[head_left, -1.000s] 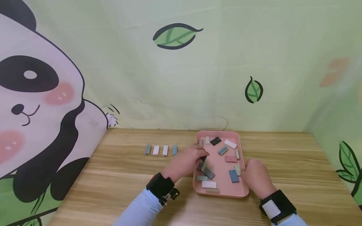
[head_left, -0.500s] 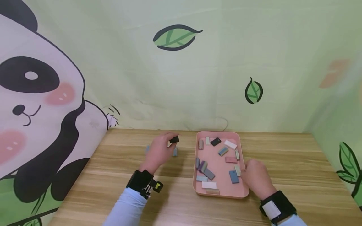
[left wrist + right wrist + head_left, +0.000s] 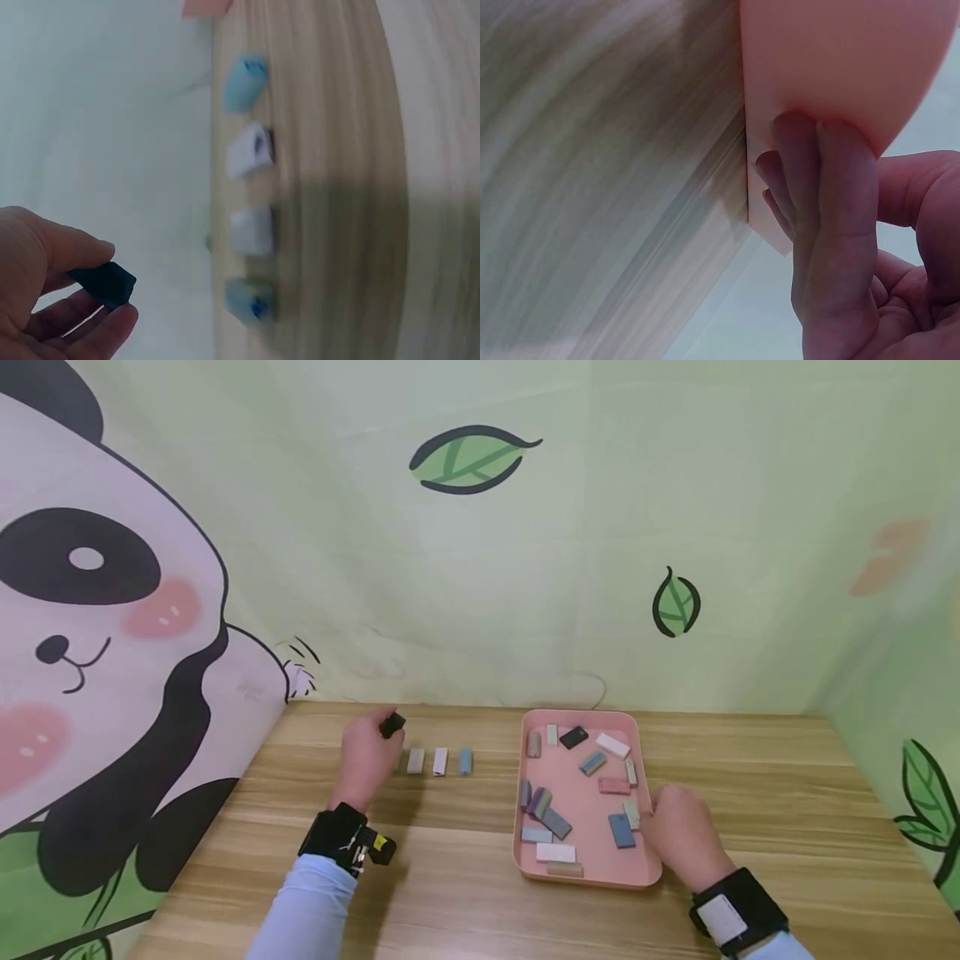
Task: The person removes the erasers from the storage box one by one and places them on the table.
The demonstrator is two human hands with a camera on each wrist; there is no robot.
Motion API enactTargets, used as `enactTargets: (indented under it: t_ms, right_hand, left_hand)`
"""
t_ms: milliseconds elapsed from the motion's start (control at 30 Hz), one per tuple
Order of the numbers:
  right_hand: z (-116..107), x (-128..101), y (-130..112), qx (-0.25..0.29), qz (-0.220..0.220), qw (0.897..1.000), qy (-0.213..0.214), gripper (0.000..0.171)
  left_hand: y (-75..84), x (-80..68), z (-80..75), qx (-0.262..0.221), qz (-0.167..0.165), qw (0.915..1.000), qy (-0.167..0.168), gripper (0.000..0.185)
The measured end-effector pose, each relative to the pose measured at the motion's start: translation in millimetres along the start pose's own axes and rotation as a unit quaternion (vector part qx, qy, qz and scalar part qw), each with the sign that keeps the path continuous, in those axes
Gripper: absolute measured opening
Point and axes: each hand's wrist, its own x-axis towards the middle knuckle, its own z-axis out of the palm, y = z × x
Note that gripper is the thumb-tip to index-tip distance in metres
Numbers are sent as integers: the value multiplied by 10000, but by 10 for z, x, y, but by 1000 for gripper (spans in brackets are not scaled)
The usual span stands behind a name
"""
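Note:
My left hand (image 3: pixel 363 760) pinches a small black block (image 3: pixel 392 724) between thumb and fingertips, raised over the left end of a short row of blocks. The row has a light blue block (image 3: pixel 466 761), a white block (image 3: pixel 440 762) and a paler grey-white block (image 3: pixel 416 761); a grey-blue block (image 3: pixel 250 300) at its left end is mostly hidden by the hand in the head view. My right hand (image 3: pixel 684 835) holds the right wall of a pink tray (image 3: pixel 592 872), fingers along the outside and thumb at the rim.
Inside the tray lie several loose blocks, among them a black block (image 3: pixel 573 737), a pink block (image 3: pixel 614 786) and a blue block (image 3: pixel 621 831). Behind the wooden table (image 3: pixel 450 893) hangs a pale green cloth (image 3: pixel 480 593) printed with a panda and leaves.
My left hand has lifted the black block out of the tray and carried it left, past the row to its left end. The right hand has stayed at the tray's side.

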Motion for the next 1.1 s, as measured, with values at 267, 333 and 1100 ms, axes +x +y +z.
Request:
enactTargets:
  t_ms: [267, 333, 1100]
  right_hand:
    - [-19, -9, 4, 29, 128, 9998, -143, 17]
    - [-27, -7, 5, 20, 156, 9997, -164, 17]
    - [-14, 1, -27, 59, 272, 9994, -216, 17]
  left_hand:
    - [-337, 68, -43, 174, -1074, 9939, 182, 31]
    - [-412, 71, -46, 216, -1207, 9924, 83, 31]
    - [-536, -21, 45, 952, -1490, 9842, -97, 33]
